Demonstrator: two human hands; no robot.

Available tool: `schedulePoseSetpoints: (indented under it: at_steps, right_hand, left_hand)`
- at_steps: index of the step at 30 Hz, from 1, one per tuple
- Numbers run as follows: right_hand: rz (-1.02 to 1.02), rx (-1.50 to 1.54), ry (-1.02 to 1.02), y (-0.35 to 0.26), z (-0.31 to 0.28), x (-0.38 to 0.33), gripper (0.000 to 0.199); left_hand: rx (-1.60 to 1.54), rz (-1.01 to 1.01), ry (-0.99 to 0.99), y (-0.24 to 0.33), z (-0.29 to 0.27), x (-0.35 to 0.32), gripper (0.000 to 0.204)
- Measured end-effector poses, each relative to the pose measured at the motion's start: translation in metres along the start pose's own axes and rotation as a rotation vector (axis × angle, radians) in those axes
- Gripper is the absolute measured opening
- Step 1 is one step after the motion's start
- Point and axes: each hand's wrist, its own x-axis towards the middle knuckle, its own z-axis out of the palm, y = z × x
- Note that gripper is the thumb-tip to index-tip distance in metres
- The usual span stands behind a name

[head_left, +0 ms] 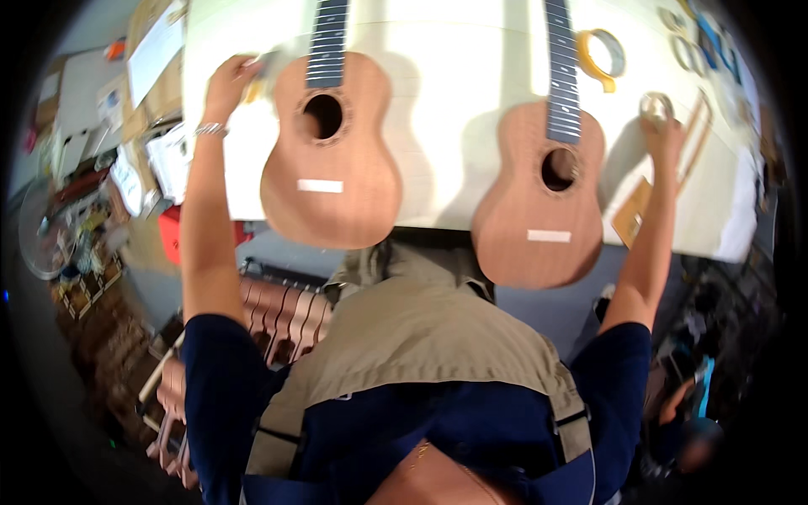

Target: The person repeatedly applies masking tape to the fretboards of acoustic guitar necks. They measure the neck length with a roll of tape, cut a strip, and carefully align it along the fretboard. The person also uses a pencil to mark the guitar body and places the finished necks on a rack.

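Two unstrung wooden ukuleles lie on a white workbench, their bodies overhanging its near edge. The left ukulele and the right ukulele each have a dark fretboard and a pale bridge strip. My left hand reaches to the left of the left ukulele's upper body and is closed on a small blurred thing I cannot identify. My right hand reaches to the right of the right ukulele and grips a small tape roll.
A yellow tape roll lies beside the right neck. Thin wooden strips and a tan sheet sit at the bench's right. Boxes and papers crowd the left. Curved wooden parts stand in a rack below the bench.
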Motion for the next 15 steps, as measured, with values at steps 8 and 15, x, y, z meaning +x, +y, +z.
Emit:
schedulePoseSetpoints:
  at_steps: [8, 15]
  right_hand:
    - [-0.999, 0.216, 0.357, -0.179, -0.081, 0.042, 0.056]
    - [-1.158, 0.318, 0.383, -0.192, -0.125, 0.061, 0.028]
  left_hand:
    - [0.306, 0.150, 0.327, 0.164, 0.064, 0.025, 0.056]
    - [-0.165, 0.270, 0.116, 0.148, -0.031, -0.020, 0.063]
